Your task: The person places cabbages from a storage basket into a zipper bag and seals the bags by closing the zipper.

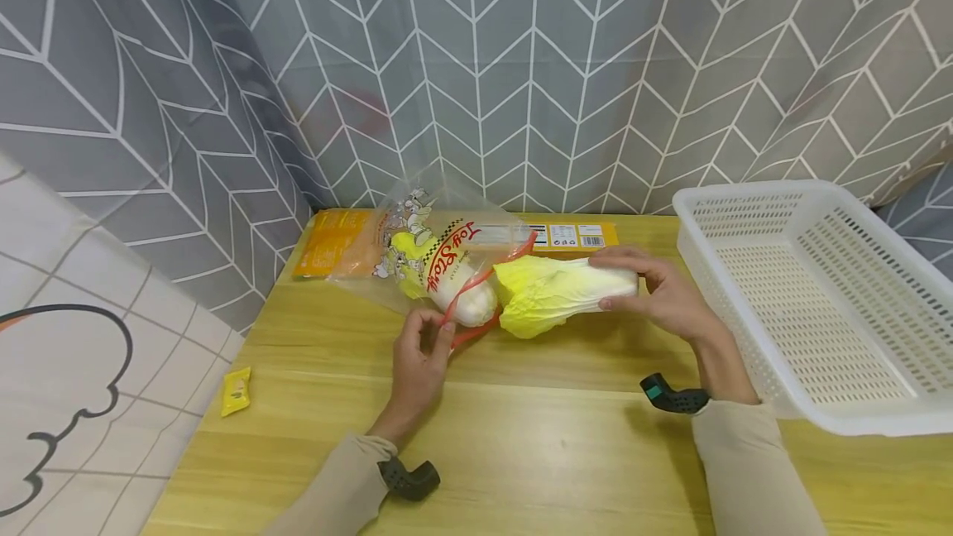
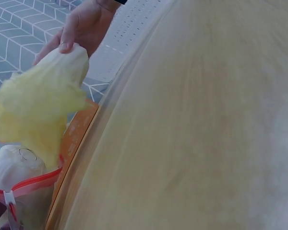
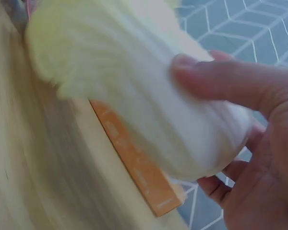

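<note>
My right hand [image 1: 673, 296] grips a napa cabbage [image 1: 569, 286] by its white base, thumb on the near side and fingers beyond. Its yellow leafy end points left, at the mouth of a clear zip bag [image 1: 405, 259] with red edging and "Toy Story" print. Inside that bag lies a second napa cabbage [image 1: 472, 304], white base toward the opening. My left hand [image 1: 420, 362] pinches the bag's red edge between thumb and fingers. In the right wrist view, the held cabbage [image 3: 149, 91] appears above the tabletop, my fingers partly hidden behind it.
A white perforated plastic basket [image 1: 707, 271] stands on the right. Behind and partly under the bag lies an orange flat package [image 1: 335, 242]. A small yellow packet [image 1: 236, 391] is near the table's left edge. A patterned grey curtain [image 1: 476, 64] hangs behind the wooden table [image 1: 536, 453].
</note>
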{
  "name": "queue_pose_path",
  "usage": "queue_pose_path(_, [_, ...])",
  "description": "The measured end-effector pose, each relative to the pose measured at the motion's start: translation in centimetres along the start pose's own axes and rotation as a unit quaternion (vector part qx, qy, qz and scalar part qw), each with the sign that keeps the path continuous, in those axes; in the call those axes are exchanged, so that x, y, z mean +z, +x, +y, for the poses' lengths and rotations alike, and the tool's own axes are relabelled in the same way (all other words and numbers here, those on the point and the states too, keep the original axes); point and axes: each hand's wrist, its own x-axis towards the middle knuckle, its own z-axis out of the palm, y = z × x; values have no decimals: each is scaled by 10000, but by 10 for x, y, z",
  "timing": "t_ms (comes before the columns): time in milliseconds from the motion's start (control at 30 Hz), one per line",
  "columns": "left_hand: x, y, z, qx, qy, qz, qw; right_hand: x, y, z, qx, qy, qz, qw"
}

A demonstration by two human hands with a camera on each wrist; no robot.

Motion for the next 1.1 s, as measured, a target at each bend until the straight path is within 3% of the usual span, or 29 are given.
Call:
queue_pose_path(100, [0, 0, 0, -13, -5, 52, 10000, 4, 1, -7, 72, -578, -252, 9980])
queue_pose_path(233, [0, 1, 2, -83, -47, 87, 9999, 7, 2, -12, 120, -832, -327, 9959])
queue_pose_path(367, [0, 0, 1, -81, 80, 35, 9999, 11, 4, -15, 164, -793, 77, 9967])
queue_pose_path(500, [0, 0, 6, 406, 341, -59, 9986, 15, 7, -23, 29, -793, 565, 9952])
queue_pose_path(700, [1, 0, 23, 943, 430, -135, 9945, 26, 10, -48, -627, -817, 1406, 9847])
queue_pose_path(867, [2, 1, 6, 1168, 454, -7, 9921, 45, 15, -60, -1655, -484, 2034, 9638])
queue_pose_path(967, [1, 2, 0, 1090, 561, 61, 9924, 55, 17, -62, -1984, -277, 2241, 9538])
queue_pose_path(1033, [0, 2, -2, 922, 693, 72, 9933, 60, 18, -60, -1820, -204, 2180, 9586])
queue_pose_path(1100, [-1, 3, -3, 680, 826, 84, 9942, 63, 19, -57, -1409, -205, 1956, 9703])
